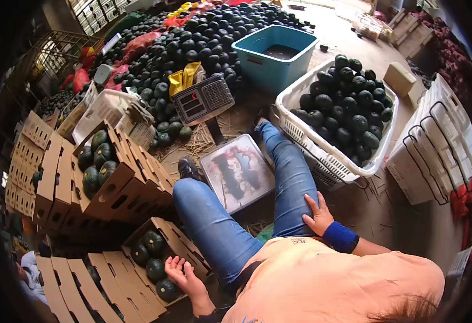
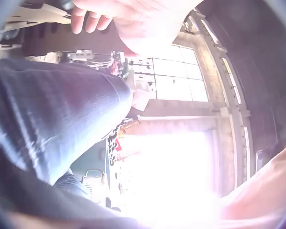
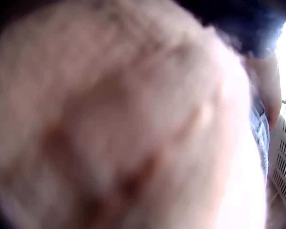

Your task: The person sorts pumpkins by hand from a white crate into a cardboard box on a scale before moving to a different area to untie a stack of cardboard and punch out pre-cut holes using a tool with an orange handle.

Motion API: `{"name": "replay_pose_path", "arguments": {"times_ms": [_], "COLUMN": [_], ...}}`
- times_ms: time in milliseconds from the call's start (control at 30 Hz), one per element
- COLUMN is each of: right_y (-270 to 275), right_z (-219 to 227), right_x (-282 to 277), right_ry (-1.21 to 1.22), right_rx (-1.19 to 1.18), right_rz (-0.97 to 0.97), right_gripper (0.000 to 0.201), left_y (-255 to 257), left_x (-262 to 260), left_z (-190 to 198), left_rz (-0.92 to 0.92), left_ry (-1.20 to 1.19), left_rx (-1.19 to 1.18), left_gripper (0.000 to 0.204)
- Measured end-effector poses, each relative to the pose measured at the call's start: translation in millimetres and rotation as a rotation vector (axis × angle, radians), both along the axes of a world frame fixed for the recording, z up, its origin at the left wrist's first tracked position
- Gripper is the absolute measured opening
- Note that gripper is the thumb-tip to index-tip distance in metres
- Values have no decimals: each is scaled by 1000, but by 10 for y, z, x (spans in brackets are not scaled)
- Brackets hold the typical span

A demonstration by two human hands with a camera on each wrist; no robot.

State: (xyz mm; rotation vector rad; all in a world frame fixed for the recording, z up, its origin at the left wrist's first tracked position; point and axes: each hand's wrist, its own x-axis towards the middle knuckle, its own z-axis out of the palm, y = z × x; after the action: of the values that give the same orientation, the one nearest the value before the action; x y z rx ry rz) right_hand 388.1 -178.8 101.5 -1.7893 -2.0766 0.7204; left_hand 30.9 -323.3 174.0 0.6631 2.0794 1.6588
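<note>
In the head view, my left hand (image 1: 186,277) hangs with loosely bent fingers and nothing in it, beside an open cardboard carton (image 1: 184,245) at my left leg. Dark green squashes (image 1: 155,269) sit in that carton, the hand overlapping its edge in this view. My right hand (image 1: 318,216) lies on my right thigh, on the blue jeans (image 1: 287,183), holding nothing. Between my legs is a platform scale (image 1: 260,188) with a stained metal plate and a display head (image 1: 202,100) on a post. The left wrist view shows the left hand (image 2: 143,19) with its fingers hanging; skin fills most of the right wrist view.
A white crate (image 1: 330,153) heaped with squashes stands past my right leg, with stacked white crates (image 1: 435,145) farther right. Behind it is a blue tub (image 1: 273,67). More cartons (image 1: 101,199) line my left. A large squash pile (image 1: 203,40) spreads at the back.
</note>
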Motion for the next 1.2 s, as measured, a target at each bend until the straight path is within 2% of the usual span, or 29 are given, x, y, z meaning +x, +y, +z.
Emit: {"name": "replay_pose_path", "arguments": {"times_ms": [100,133,200,233,267,300,367,433,500,533,567,667,767,800,867,933,1033,1100,1200], "right_y": [47,97,197,277,370,515,836,1236,1348,1417,1475,1667,1892,1920,1887,1902,1987,1984,1999], "right_z": [234,202,396,543,666,714,757,423,516,385,489,415,461,517,546,617,678,617,594], "right_x": [224,361,539,620,690,786,903,1069,862,869,835,1034,1094,1041,975,901,837,895,978], "right_ry": [124,195,201,164,145,109,-140,-350,-411,-435,-444,-343,-157,-179,-240,-201,-194,-176,-189], "right_rx": [-116,-21,208,336,419,553,612,566,101,302,119,-25,-139,-145,-107,-135,-255,-246,-261], "right_rz": [63,73,-91,-153,-241,-253,-267,-175,-310,-251,-268,-100,-12,-34,-55,-96,-101,-96,-32], "right_gripper": [62,53,34,32,35,37,49,50,40,31,30,35,33,32,31,26,22,23,27], "left_y": [363,461,661,740,803,839,911,941,952,967,996,1164,1448,1571,1743,1915,2100,2211,2368], "left_x": [-106,-113,-25,17,-90,4,144,83,45,44,28,-22,-173,-207,-251,-264,-420,-574,-738], "left_z": [105,163,289,310,124,172,138,118,128,159,191,382,518,498,497,434,313,286,397], "left_rz": [-199,-251,-331,-358,-423,-416,-315,-346,-395,-425,-451,-559,-763,-778,-843,-860,-909,-916,-935], "left_ry": [235,259,408,473,546,844,944,958,999,1035,1069,1187,1246,1212,1171,1113,1054,999,860], "left_rx": [88,97,84,56,31,-181,-240,-246,-271,-288,-311,-347,-355,-307,-314,-325,-343,-396,-437], "left_gripper": [50,52,54,55,55,56,58,61,64,65,67,65,57,45,40,33,32,32,34]}}
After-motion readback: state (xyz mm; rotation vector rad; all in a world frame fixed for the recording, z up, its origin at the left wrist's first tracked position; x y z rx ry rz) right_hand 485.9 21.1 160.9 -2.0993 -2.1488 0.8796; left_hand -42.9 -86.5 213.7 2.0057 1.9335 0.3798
